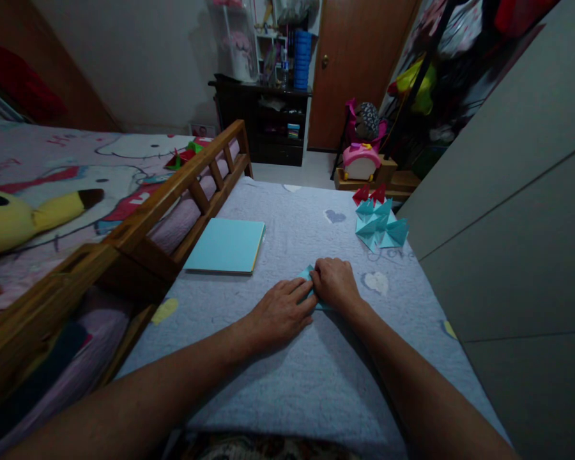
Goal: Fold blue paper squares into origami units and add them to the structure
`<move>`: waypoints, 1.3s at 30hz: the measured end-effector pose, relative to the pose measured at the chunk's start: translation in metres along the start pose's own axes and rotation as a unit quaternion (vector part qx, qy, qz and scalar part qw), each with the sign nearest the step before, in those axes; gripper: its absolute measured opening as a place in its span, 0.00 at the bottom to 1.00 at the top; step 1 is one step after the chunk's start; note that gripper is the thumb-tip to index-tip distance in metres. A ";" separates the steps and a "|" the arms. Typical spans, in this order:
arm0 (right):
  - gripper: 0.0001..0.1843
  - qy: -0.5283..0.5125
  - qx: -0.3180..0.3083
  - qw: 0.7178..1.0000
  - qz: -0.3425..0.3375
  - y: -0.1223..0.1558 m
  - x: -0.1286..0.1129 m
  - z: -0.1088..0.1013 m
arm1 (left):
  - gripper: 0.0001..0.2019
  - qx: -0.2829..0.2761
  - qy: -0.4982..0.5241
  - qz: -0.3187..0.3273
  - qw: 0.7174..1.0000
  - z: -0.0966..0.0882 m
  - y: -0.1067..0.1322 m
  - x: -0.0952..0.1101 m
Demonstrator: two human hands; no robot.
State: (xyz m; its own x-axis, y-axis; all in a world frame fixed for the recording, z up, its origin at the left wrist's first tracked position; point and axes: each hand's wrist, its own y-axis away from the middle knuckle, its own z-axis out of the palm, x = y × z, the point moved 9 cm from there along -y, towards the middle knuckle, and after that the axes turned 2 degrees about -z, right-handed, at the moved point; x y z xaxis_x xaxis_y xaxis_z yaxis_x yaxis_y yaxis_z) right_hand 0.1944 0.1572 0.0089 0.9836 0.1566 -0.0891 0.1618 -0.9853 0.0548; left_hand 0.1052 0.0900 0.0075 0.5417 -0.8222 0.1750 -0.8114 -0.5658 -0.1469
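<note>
A light blue piece of folded paper (306, 273) lies on the patterned bedsheet, mostly covered by both hands. My left hand (285, 308) rests on its left part with fingers stretched out flat. Against it, my right hand (334, 281) is curled with bent fingers pressed on the paper. Further left is a square stack of light blue paper (227, 246). At the far right of the sheet stand several folded light blue paper pieces (381, 223), with red folded ones (368, 194) just behind them.
A wooden bed rail (201, 195) runs along the left, beside another bed with a yellow plush toy (23, 220). A pale cabinet (512, 211) borders the right side. Beyond the sheet are a dark shelf unit (263, 121) and a pink toy case (361, 162).
</note>
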 end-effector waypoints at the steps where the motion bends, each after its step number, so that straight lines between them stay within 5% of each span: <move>1: 0.13 0.000 -0.001 1.000 0.001 0.000 0.000 0.000 | 0.16 -0.001 0.002 -0.002 1.000 -0.001 0.000 0.000; 39: 0.12 -0.010 0.004 0.999 0.033 -0.002 0.013 -0.003 | 0.22 -0.011 -0.011 -0.010 1.000 0.001 0.004 -0.001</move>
State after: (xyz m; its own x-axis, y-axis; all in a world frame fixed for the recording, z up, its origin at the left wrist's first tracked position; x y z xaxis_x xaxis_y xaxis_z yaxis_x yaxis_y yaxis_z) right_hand 0.2067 0.1609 0.0104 0.9904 0.0897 -0.1049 0.0956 -0.9940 0.0525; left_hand 0.1012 0.0883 0.0059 0.5629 -0.8116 0.1562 -0.8043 -0.5814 -0.1227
